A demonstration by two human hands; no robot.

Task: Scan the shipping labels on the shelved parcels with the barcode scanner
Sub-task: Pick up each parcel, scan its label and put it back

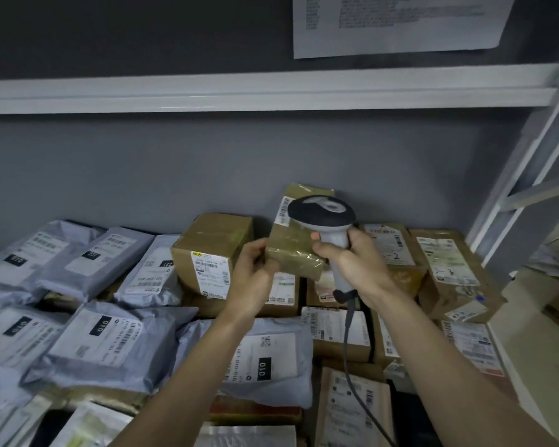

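Observation:
My right hand [352, 262] grips the handle of a grey and black barcode scanner [321, 212], its head raised above the parcels and its cord [347, 346] hanging down. My left hand [252, 275] holds the lower left end of a taped brown box [292, 250], lifted and tilted up from the pile. A white barcode label [284, 210] shows on the box's upper left side, right beside the scanner head. The scanner hides part of the box.
Grey poly mailers with labels [88, 346] fill the shelf's left side. Brown cartons [212, 253] [449, 272] crowd the middle and right. A white shelf board [271, 91] runs overhead, a slanted white frame [530, 175] stands at right, and a printed sheet [400, 24] hangs on the wall.

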